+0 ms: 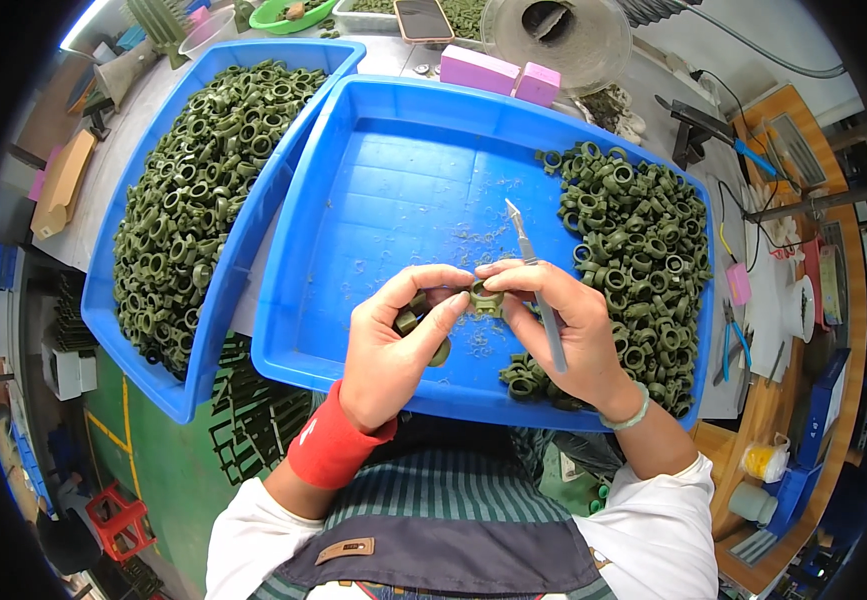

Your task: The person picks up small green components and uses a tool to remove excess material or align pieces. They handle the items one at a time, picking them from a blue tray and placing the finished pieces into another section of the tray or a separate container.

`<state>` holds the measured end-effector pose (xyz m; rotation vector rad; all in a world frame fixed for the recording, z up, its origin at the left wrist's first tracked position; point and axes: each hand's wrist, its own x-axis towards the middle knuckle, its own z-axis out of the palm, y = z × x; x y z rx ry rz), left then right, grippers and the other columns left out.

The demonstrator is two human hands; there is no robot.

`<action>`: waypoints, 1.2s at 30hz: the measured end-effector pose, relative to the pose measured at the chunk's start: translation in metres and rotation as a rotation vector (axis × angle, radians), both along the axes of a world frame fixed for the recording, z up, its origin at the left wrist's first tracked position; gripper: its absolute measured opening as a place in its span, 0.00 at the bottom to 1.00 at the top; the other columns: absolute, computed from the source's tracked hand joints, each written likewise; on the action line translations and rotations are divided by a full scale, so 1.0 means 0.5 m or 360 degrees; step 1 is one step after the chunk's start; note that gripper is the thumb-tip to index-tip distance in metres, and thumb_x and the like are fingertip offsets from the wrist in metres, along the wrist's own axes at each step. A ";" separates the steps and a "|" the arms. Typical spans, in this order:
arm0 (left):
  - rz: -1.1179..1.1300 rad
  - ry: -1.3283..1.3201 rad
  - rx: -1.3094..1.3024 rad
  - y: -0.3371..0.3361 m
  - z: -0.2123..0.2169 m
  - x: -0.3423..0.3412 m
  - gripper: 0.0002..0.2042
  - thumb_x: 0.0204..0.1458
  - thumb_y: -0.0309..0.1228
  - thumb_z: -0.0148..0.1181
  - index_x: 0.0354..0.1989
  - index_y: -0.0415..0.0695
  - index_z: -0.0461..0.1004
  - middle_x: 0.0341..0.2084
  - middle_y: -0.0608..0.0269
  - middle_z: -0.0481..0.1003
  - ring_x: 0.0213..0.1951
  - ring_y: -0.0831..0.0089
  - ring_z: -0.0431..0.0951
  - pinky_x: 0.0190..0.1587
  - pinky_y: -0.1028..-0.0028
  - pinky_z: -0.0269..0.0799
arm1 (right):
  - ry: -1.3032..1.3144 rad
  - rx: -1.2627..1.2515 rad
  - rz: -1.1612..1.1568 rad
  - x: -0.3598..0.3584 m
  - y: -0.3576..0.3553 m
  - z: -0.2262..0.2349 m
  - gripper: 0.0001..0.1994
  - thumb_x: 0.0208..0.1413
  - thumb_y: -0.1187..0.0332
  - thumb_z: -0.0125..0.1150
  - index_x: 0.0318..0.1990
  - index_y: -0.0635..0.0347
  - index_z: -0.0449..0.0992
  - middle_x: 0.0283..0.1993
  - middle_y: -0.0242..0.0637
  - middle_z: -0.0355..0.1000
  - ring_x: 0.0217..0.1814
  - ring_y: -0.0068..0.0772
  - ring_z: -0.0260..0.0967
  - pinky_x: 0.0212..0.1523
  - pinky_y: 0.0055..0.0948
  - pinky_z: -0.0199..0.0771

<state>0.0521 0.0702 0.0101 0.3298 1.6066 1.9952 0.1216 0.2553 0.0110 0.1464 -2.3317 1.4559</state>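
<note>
Above the large blue tray [353, 110], my two hands meet at a small olive-green ring part [486, 298]. My left hand [400, 335] pinches its left side between thumb and finger, with more green ring parts [408, 318] tucked in the palm. Fingers of my right hand [568, 325] close on the ring's other side. A craft knife [543, 290] with a grey handle also lies in my right hand, between the fingers, its blade pointing away from me. Thin green shavings lie on the tray floor. A heap of ring parts [643, 270] fills the tray's right side.
Left of this tray, a second blue tray [215, 345] is piled with green ring parts [198, 190]. Pink blocks [493, 72], a phone [425, 20] and a round clear container [593, 60] stand behind. Pliers [733, 335] lie at right; a red stool [118, 520] is on the floor.
</note>
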 end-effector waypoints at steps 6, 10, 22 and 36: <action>-0.0037 -0.0449 0.0147 -0.016 0.006 -0.019 0.12 0.66 0.29 0.53 0.54 0.38 0.75 0.35 0.58 0.80 0.31 0.81 0.78 0.22 0.84 0.63 | -0.0180 0.0168 -0.0283 -0.006 0.051 0.009 0.05 0.59 0.75 0.62 0.42 0.63 0.79 0.37 0.41 0.79 0.37 0.36 0.78 0.38 0.30 0.76; -0.0021 -0.0931 0.0495 -0.021 0.002 -0.034 0.10 0.67 0.31 0.51 0.50 0.39 0.73 0.40 0.57 0.77 0.48 0.65 0.80 0.25 0.84 0.72 | -0.0489 0.0708 -0.0074 0.012 0.077 -0.004 0.06 0.52 0.78 0.64 0.36 0.61 0.74 0.34 0.41 0.75 0.39 0.47 0.69 0.43 0.40 0.69; -0.0307 -0.0605 -0.0014 -0.017 0.005 -0.032 0.12 0.60 0.29 0.62 0.51 0.41 0.75 0.29 0.66 0.74 0.26 0.85 0.71 0.21 0.82 0.63 | -0.0409 0.0575 -0.0021 -0.003 0.031 -0.006 0.09 0.48 0.78 0.67 0.36 0.62 0.73 0.34 0.40 0.71 0.36 0.42 0.72 0.41 0.39 0.73; -0.0261 -0.0620 0.0049 0.000 0.005 -0.015 0.11 0.64 0.30 0.58 0.51 0.40 0.76 0.30 0.65 0.75 0.24 0.86 0.69 0.22 0.83 0.63 | -0.0664 -0.0603 0.0081 0.008 0.018 0.020 0.11 0.61 0.71 0.66 0.47 0.68 0.77 0.41 0.37 0.78 0.41 0.24 0.78 0.40 0.23 0.78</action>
